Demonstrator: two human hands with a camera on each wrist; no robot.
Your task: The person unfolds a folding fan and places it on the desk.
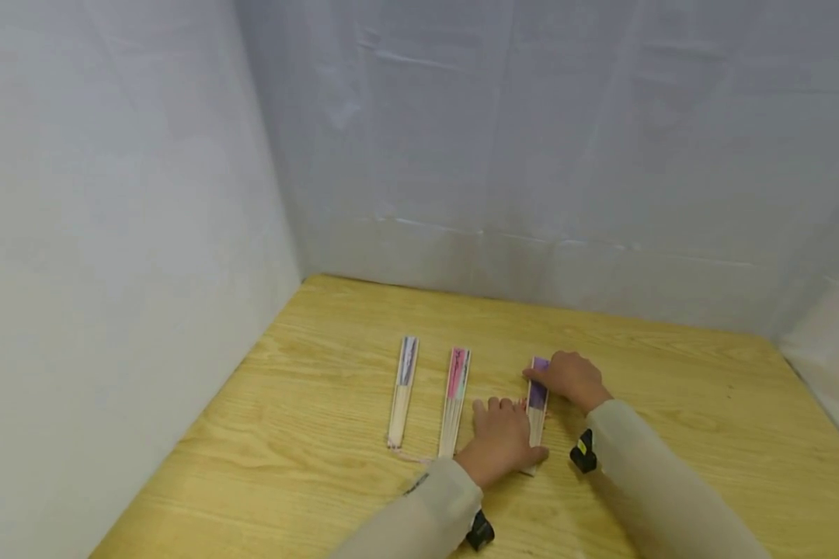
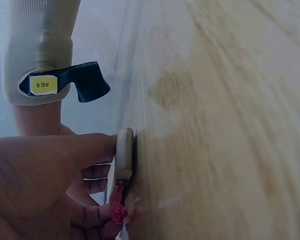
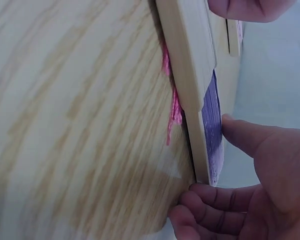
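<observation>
A folded hand fan with purple leaf [image 1: 537, 394] and pale wooden ribs lies on the table between my hands. My right hand [image 1: 575, 379] holds its far end, thumb on one side and fingers on the other, as the right wrist view shows. Around the near end, my left hand [image 1: 501, 439] has its thumb on one edge and fingers on the opposite edge. A dark pink tassel [image 2: 118, 205] hangs by the rounded rib end [image 2: 124, 152] in the left wrist view. Pink tassel threads [image 3: 175, 107] lie under the fan along its side.
To the left lie two more folded fans, one pink and pale green [image 1: 455, 388], the other grey-purple [image 1: 403, 388] with a pink cord at its near end. The wooden table [image 1: 308, 404] meets white sheeting [image 1: 531, 155] at the back and sides.
</observation>
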